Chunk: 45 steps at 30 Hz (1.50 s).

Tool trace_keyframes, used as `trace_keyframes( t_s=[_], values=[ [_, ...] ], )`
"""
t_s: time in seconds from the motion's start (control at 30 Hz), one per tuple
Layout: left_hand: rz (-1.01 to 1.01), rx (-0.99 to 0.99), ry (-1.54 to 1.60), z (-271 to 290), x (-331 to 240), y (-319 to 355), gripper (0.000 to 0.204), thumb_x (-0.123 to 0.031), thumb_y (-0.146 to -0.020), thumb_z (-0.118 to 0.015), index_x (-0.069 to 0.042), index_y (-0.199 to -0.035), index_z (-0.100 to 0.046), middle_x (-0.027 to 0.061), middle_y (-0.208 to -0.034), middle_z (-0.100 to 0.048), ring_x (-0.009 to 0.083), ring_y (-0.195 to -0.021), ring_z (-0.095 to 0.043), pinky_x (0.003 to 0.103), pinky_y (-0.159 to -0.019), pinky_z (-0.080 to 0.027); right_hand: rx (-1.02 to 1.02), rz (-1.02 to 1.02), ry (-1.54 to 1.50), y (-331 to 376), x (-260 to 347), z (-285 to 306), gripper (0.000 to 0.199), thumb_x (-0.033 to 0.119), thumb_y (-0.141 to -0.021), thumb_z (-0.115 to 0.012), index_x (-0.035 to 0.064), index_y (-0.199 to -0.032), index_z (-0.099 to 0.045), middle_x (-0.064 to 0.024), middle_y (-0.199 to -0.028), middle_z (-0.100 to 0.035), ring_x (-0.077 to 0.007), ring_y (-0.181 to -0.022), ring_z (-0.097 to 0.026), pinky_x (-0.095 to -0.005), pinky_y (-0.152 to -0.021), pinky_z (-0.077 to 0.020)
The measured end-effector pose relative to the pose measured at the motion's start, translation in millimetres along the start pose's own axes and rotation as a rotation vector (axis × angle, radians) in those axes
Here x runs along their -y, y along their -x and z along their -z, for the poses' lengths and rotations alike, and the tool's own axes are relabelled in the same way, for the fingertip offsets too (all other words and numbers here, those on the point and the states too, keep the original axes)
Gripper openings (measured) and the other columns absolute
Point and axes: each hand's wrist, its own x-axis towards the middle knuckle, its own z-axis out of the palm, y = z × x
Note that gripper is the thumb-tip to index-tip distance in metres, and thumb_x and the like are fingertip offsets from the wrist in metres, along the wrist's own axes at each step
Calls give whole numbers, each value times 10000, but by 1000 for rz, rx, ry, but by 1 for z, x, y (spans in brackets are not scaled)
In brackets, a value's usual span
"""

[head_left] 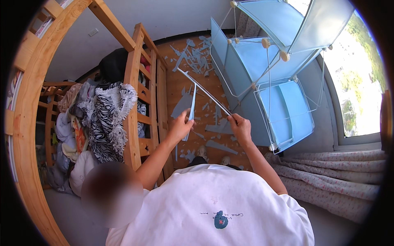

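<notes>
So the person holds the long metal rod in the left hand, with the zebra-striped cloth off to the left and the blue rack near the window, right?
Not quite: the head view shows the metal rod in the right hand; the left hand holds a blue strip. The zebra-striped cloth is off to the left and the blue rack near the window.
</notes>
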Motion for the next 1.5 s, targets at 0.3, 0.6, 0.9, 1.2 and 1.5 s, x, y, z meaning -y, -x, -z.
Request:
trace_keyframes(
  t_s=[0.3,0.6,0.9,1.2,1.5],
  values=[
    [-34,-332,132,-4,-41,-60,187,-213,-883,-525,-33,-844,-493,45,-695,-528,106,-482,-452,259,-434,-386,-30,72,30,25,5,-22,166,228,-812,-594,70,-768,-615,-116,-594,-574,-303,-537,-561,-368,-475,-416],
    [-162,-321,-273,-29,-28,-35,267,-211,-908,-420,10,-771,-480,132,-628,-581,293,-602,-584,395,-555,-437,425,-87,-260,-2,27,-36,238,246,-814,-574,17,-861,-613,-160,-657,-591,-274,-597,-577,-346,-558,-428],
    [-331,-299,-585,-24,-37,-25,330,-300,-889,-480,-21,-714,-502,181,-608,-567,351,-580,-568,427,-506,-426,252,-161,-385,-12,51,-63,224,232,-835,-543,20,-848,-617,-156,-647,-572,-259,-588,-548,-334,-566,-421],
    [-321,-181,-415,54,2,-23,193,-211,-897,-470,-52,-958,-561,123,-525,-492,252,-463,-519,371,-462,-379,50,-279,-423,-38,-13,8,249,227,-890,-516,5,-799,-582,18,-522,-435,-68,-515,-378,-262,-462,-320],
    [-206,-17,-879,-7,14,-13,336,-268,-863,-525,-34,-1105,-524,148,-854,-620,286,-768,-601,371,-640,-476,128,-199,-513,-23,22,-4,236,214,-889,-523,2,-806,-589,21,-538,-409,-54,-529,-351,-251,-468,-304]
  ],
)
